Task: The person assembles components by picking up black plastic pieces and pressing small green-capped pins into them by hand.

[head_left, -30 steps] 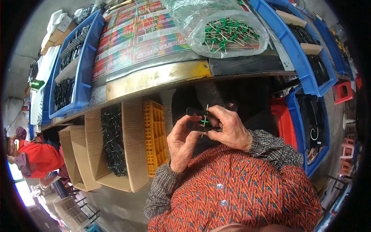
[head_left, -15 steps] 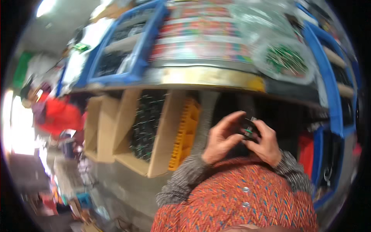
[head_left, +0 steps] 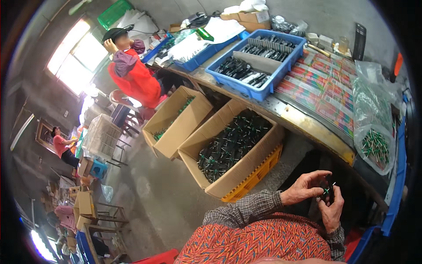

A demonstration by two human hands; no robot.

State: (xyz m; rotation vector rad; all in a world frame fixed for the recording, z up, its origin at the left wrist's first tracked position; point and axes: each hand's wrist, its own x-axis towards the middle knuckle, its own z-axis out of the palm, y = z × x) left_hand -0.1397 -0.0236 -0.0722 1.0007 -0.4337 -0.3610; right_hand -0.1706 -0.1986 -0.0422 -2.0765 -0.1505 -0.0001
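Note:
Over my lap, at the bench's near edge, my left hand (head_left: 304, 189) pinches a small black piece (head_left: 326, 181) with a bit of green and white on it. From the other side, my right hand (head_left: 332, 209) grips the same piece between thumb and fingers. Its exact kind is too small to make out. To the left of my hands, a cardboard box (head_left: 206, 187) is filled with many black pieces (head_left: 235, 143) showing green and white tips. At the right, a clear plastic bag (head_left: 373, 119) on the bench holds thin green and white sticks (head_left: 374, 147).
A blue divided crate (head_left: 259, 93) of black parts stands on the bench beside colourful printed sheets (head_left: 314, 83). The large box rests on an orange crate (head_left: 252, 174); another cardboard box (head_left: 176, 127) stands behind it. A person in red (head_left: 136, 81) sits at the bench's far end.
The view has swung left and steadied, so my hands now appear lower and farther right. Both still hold the small black piece. The seated person now has hands raised to the head.

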